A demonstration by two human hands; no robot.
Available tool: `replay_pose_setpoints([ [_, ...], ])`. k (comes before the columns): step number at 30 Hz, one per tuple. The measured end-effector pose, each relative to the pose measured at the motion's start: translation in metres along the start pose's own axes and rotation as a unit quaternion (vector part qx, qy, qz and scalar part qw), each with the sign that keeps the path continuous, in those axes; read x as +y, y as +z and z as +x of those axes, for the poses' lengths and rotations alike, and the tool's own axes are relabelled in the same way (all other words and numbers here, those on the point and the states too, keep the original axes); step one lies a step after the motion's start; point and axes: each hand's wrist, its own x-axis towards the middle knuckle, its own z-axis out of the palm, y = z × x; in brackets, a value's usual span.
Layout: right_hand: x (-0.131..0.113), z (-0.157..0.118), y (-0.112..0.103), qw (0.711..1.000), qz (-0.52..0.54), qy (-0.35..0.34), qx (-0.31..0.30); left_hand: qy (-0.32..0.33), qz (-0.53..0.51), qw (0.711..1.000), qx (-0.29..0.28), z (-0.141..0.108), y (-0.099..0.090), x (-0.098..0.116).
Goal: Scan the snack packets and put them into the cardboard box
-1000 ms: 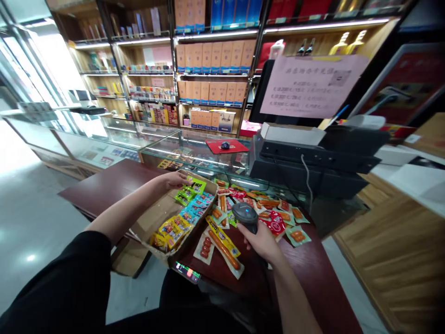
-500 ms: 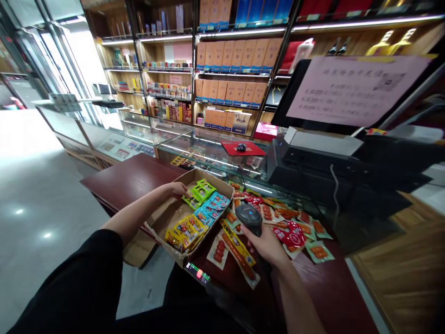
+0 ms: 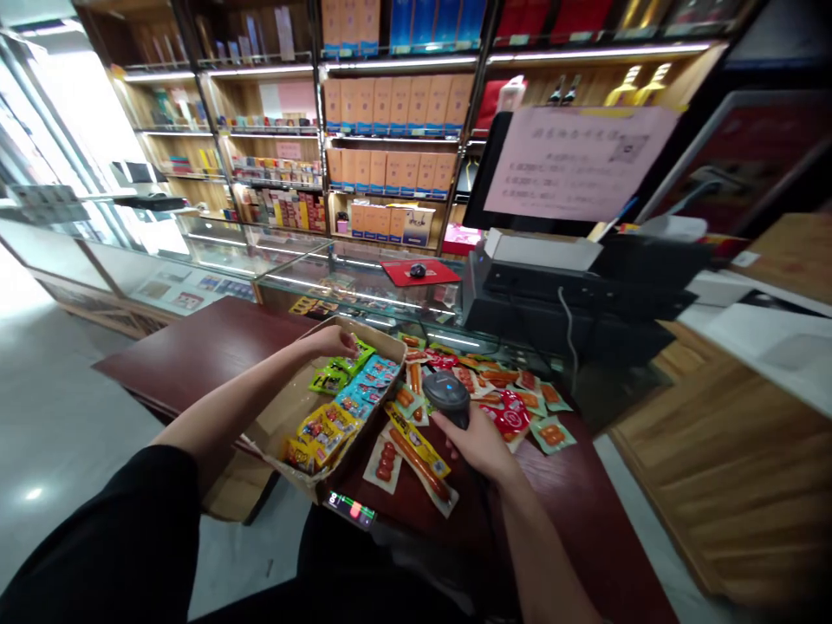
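My right hand [image 3: 477,442] is wrapped around the handle of a dark barcode scanner [image 3: 447,394], its head tilted over the snack packs. Over the far part of a shallow cardboard box [image 3: 266,416], my left hand [image 3: 336,341] has its fingers curled down at the green snack packets [image 3: 331,377]; whether a packet is between the fingertips is hidden. Blue packets [image 3: 370,386] and yellow packets [image 3: 323,433] lie in rows in the same box. Beside it on the table are a long packed sausage [image 3: 419,464], a pack of small sausages [image 3: 385,464] and a red pack [image 3: 510,413].
The dark red table [image 3: 195,347] carries the box and several more sausage packs. Behind it stands a glass counter [image 3: 312,269] with a mouse [image 3: 418,270] on a red mat. A monitor with a pink notice [image 3: 565,165] is at the right. A lit phone-like screen [image 3: 351,509] shows below the box.
My left hand has moved right and farther across the green packets. The scanner stays in my right hand over the packs. The view has turned to the right.
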Motion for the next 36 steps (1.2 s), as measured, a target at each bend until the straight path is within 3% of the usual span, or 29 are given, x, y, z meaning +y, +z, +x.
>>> replay_pose_setpoints([
  [4, 0.020, -0.010, -0.017, 1.000, 0.013, 0.010, 0.021, 0.051, -0.019, 0.996, -0.072, 0.008, 0.041, 0.059],
  [10, 0.049, -0.039, -0.054, 0.993, 0.019, 0.021, 0.114, 0.145, -0.017, 0.971, -0.189, 0.030, 0.124, 0.138],
  [15, 0.078, -0.065, -0.084, 0.985, 0.022, 0.048, 0.162, 0.245, 0.088, 0.944, -0.202, 0.042, 0.199, 0.195],
  [19, 0.099, -0.084, -0.103, 0.979, 0.033, 0.063, 0.192, 0.331, 0.207, 0.904, -0.172, 0.042, 0.254, 0.230],
  [23, 0.111, -0.097, -0.117, 0.971, 0.049, 0.083, 0.218, 0.472, 0.296, 0.821, -0.122, 0.045, 0.294, 0.245],
  [27, 0.118, -0.104, -0.125, 0.967, 0.046, 0.096, 0.233, 0.523, 0.333, 0.773, -0.136, 0.054, 0.316, 0.244],
  [32, 0.118, -0.102, -0.126, 0.967, 0.038, 0.096, 0.235, 0.520, 0.332, 0.775, -0.135, 0.053, 0.322, 0.235],
  [36, 0.110, -0.096, -0.122, 0.969, 0.045, 0.096, 0.225, 0.519, 0.282, 0.795, -0.140, 0.043, 0.308, 0.223],
])
